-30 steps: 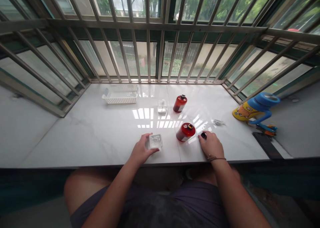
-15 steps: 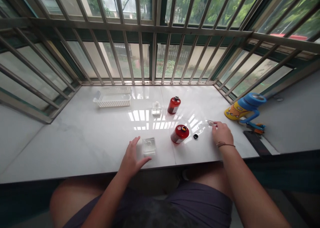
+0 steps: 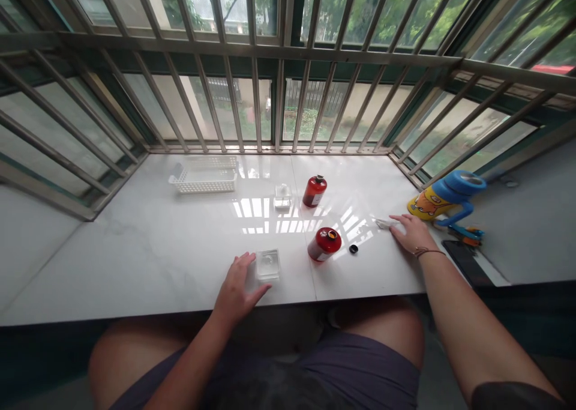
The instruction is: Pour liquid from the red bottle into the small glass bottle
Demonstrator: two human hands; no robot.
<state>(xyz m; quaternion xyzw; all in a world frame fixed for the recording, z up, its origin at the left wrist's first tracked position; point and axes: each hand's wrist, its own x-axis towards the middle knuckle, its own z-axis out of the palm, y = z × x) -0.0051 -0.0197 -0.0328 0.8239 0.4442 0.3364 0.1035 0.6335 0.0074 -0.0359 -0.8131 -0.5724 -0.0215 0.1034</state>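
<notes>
My left hand [image 3: 237,290] rests at the front of the white counter, thumb and fingers spread around the left side of a square clear box [image 3: 268,265]. My right hand [image 3: 410,232] lies farther right with its fingers stretched out. Just left of those fingertips is a small, pale, crumpled-looking item [image 3: 382,223], too small to make out. Between the hands stands a red bottle [image 3: 324,245] with an uncovered mouth. A small black cap [image 3: 353,249] lies beside it. Behind, a second red bottle [image 3: 314,191] has a dark top and stands near a small glass container [image 3: 282,197].
A white perforated basket [image 3: 204,183] sits at the back left. At the right are a blue and yellow flask [image 3: 443,195], a blue and orange object [image 3: 468,236] and a flat black item [image 3: 463,261]. Metal window bars [image 3: 281,104] edge the counter [image 3: 148,248].
My right hand has moved right, off the small pale item, which stays on the counter. My left hand is nearly where it was. The view has shifted slightly.
</notes>
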